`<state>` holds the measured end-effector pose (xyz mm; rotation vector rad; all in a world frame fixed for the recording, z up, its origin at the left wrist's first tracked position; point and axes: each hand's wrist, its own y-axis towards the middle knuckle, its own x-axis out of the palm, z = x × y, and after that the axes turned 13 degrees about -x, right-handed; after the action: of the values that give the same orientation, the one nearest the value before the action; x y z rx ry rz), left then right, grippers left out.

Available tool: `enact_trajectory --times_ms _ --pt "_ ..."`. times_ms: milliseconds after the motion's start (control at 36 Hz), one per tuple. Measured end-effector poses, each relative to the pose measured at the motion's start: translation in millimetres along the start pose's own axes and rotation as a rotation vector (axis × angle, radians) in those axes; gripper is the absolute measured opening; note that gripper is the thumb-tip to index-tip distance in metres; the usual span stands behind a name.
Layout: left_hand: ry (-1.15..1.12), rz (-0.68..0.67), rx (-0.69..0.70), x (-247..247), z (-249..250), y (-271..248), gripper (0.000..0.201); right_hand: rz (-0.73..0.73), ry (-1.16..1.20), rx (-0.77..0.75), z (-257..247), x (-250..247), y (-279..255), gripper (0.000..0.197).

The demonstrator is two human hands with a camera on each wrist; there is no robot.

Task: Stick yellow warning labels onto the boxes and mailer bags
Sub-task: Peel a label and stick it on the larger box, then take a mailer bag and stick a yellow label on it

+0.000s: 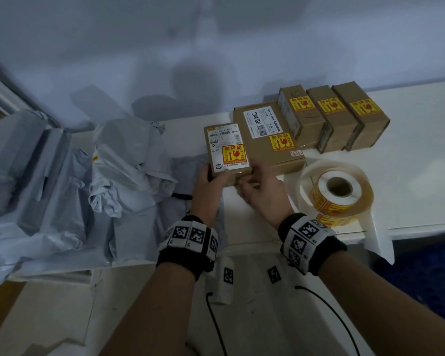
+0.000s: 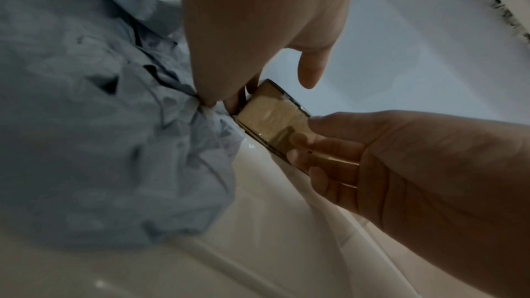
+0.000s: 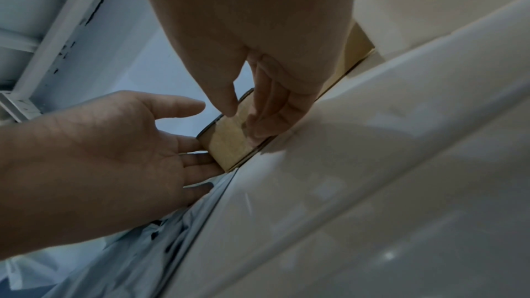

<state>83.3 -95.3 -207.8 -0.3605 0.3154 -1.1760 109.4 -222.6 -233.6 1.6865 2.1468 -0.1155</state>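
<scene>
A small brown box [image 1: 217, 163] lies on the white table [image 1: 421, 163], with a shipping label and a yellow warning label [image 1: 233, 153] on its top. My left hand [image 1: 212, 177] holds its near left corner, fingers round the side and thumb over the top edge. My right hand [image 1: 251, 185] pinches the near right corner. In the left wrist view the box [image 2: 269, 117] sits between my left hand [image 2: 252, 31] and my right hand [image 2: 416, 167]. The right wrist view shows my right hand [image 3: 258, 42] with thumb and fingers on the box [image 3: 226, 144]. My left hand [image 3: 100, 148] is at its side.
A larger flat box [image 1: 267, 160] and three upright boxes [image 1: 337, 124] behind it all carry yellow labels. The label roll [image 1: 339, 191] stands right of my hands, its backing strip [image 1: 380, 240] hanging over the table edge. Crumpled grey mailer bags [image 1: 88, 181] fill the left side.
</scene>
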Motion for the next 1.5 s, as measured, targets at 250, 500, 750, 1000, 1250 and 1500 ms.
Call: enact_trajectory --times_ms 250,500,750,1000,1250,1500 --pt "0.131 -0.057 0.02 11.5 -0.8 -2.3 0.04 0.038 -0.072 -0.005 6.8 -15.2 0.6 0.049" --pt "0.241 -0.087 0.006 18.0 -3.4 -2.2 0.046 0.064 -0.071 -0.005 9.9 -22.6 0.7 0.047" --pt "0.112 -0.006 0.027 12.6 4.3 -9.0 0.026 0.114 -0.048 -0.03 3.5 -16.5 -2.3 0.08" --pt "0.056 0.062 0.101 -2.1 10.3 -18.1 0.028 0.072 -0.077 -0.106 -20.9 -4.7 -4.9 0.044" --pt "-0.049 0.102 0.142 -28.9 50.3 -35.6 0.041 -0.055 0.023 -0.102 -59.6 28.3 -3.1 0.029" --pt "-0.074 0.178 0.116 -77.2 89.3 -38.2 0.011 -0.18 -0.105 -0.158 -107.3 59.0 6.5 0.041"
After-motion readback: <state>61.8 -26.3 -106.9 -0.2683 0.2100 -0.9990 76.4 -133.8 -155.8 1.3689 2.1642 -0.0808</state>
